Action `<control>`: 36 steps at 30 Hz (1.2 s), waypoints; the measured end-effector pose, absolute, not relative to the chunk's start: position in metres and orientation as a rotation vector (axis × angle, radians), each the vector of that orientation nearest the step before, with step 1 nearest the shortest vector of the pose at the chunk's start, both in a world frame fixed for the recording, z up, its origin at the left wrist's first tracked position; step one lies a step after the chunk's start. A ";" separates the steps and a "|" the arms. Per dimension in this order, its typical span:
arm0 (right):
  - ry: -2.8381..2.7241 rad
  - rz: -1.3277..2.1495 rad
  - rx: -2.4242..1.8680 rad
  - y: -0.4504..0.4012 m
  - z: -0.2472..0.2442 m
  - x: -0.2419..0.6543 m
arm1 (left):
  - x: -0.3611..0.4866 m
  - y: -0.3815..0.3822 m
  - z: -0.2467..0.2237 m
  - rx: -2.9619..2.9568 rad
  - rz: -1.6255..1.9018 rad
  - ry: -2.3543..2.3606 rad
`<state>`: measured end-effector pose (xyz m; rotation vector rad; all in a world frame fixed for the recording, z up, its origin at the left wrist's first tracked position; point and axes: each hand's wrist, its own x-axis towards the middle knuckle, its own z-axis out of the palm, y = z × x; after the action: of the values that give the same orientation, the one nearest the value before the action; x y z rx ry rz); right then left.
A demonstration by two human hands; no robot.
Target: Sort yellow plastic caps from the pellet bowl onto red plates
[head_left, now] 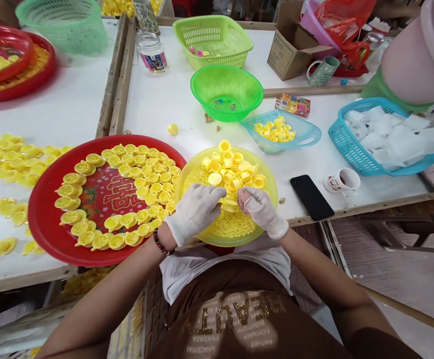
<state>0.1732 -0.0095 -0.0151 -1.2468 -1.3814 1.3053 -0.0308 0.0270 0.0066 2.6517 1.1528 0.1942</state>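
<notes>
Both hands wear white knitted gloves and work above a yellow basin (271, 197). My left hand (196, 209) has its fingers drawn together in a pinch over the basin's left side. My right hand (262, 212) pinches opposite it, with bare fingertips showing; what lies in either pinch is too small to make out. A yellow plastic cup piece (229, 205) sits just below and between the fingertips. Behind the fingers, a heap of small yellow cups (235, 169) rests on many tiny yellow pieces (234, 225) in the basin.
To the left, a red tray (45, 219) carries rows of yellow cup pieces, with more scattered on the table beyond. Farther back stand a green bowl (226, 92), a blue scoop (307, 137) with yellow cups and a blue basket (346, 144). A phone (312, 197) and mug (341, 181) lie right.
</notes>
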 end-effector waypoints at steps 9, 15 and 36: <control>-0.884 1.424 -1.054 -0.003 -0.020 0.172 | -0.014 0.016 -0.008 2.462 0.385 1.021; -0.758 1.445 -0.997 0.003 -0.010 0.166 | -0.011 0.018 -0.008 2.189 0.277 1.188; -0.728 1.384 -0.950 0.013 -0.008 0.132 | -0.018 -0.010 -0.011 2.457 0.201 1.415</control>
<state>0.1315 0.0127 -0.0084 -0.9503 -0.7276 1.3836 -0.0183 -0.0100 -0.0109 2.4572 1.4153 0.2012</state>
